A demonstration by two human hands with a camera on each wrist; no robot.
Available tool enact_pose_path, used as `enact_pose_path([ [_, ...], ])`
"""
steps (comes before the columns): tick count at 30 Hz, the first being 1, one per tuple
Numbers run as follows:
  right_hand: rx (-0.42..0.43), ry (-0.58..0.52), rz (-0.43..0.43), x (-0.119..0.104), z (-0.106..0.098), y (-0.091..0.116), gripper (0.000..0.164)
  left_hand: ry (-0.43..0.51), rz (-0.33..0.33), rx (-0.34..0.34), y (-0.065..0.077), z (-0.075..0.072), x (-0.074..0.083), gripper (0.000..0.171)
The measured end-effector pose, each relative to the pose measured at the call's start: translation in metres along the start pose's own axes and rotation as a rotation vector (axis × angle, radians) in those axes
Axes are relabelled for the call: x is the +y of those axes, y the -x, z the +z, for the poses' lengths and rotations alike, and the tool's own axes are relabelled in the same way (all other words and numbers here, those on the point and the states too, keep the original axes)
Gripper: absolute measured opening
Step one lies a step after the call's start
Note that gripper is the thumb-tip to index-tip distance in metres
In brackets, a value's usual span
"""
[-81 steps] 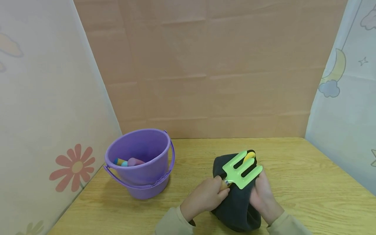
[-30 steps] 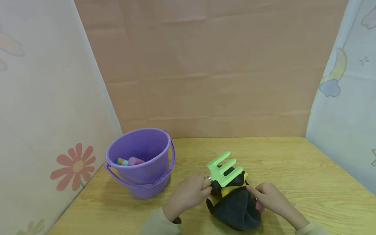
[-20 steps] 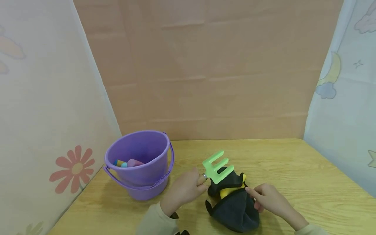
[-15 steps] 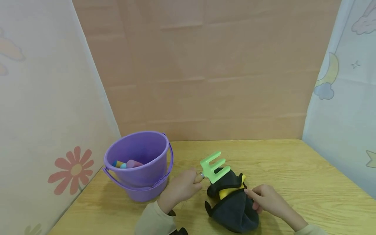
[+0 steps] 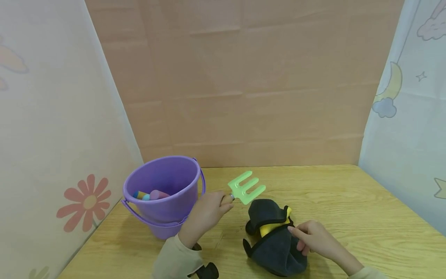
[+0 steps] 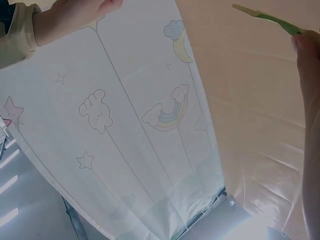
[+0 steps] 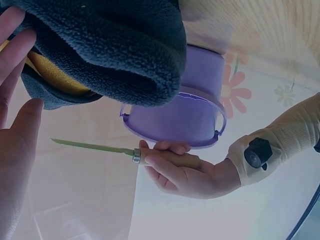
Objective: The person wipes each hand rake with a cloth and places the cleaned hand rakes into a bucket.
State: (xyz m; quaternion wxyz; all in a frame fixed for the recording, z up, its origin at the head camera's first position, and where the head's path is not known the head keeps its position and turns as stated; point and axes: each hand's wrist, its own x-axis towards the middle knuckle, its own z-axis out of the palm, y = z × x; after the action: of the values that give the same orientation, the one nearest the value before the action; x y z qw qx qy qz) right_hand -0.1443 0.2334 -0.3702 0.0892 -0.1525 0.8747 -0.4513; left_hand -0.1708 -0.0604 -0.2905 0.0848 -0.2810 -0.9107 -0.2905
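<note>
My left hand (image 5: 205, 213) grips the wooden handle of a green three-pronged hand fork (image 5: 245, 188), held above the table to the right of the bucket. In the right wrist view, the fork (image 7: 95, 146) shows edge-on, with the left fingers curled round its handle. My right hand (image 5: 315, 238) pinches the edge of a dark grey, fleecy cloth thing that looks like a hat (image 5: 278, 252), which lies on the table. It has black edging and a yellow part (image 5: 268, 228) showing between its folds. Close up, its fleece (image 7: 115, 50) partly hides the bucket.
A purple bucket (image 5: 174, 209) with a handle stands at the left. Inside it are a pink piece (image 5: 159, 194) and blue-and-yellow pieces (image 5: 140, 194). A brown sheet (image 5: 223, 97) backs the wooden table (image 5: 334, 193), with patterned white sheets at both sides.
My left hand has moved left and up with the fork, away from the dark cloth thing. The right hand earlier held the cloth up from its far side; now it pinches it on the table.
</note>
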Motion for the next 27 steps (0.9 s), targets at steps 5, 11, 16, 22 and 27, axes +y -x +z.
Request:
enact_pose_path([
  [5, 0.000, -0.036, 0.013, -0.001, 0.002, 0.000, 0.040, -0.004, 0.034, 0.055, -0.002, -0.002, -0.003, 0.041],
  [11, -0.044, -0.152, 0.043, -0.002, 0.003, 0.000, 0.040, -0.143, 0.014, 0.114, 0.000, -0.011, -0.004, 0.042],
  [16, -0.047, -0.165, 0.062, -0.001, 0.003, -0.001, 0.041, -0.342, 0.049, 0.187, 0.001, -0.016, -0.005, 0.032],
  [22, -0.070, -0.171, 0.036, 0.002, 0.004, -0.002, 0.040, -0.471, 0.092, 0.352, -0.009, -0.009, -0.035, 0.018],
  [27, -0.078, -0.182, 0.025, 0.002, 0.005, -0.002, 0.038, -0.528, 0.087, 0.491, -0.009, -0.017, -0.039, 0.022],
])
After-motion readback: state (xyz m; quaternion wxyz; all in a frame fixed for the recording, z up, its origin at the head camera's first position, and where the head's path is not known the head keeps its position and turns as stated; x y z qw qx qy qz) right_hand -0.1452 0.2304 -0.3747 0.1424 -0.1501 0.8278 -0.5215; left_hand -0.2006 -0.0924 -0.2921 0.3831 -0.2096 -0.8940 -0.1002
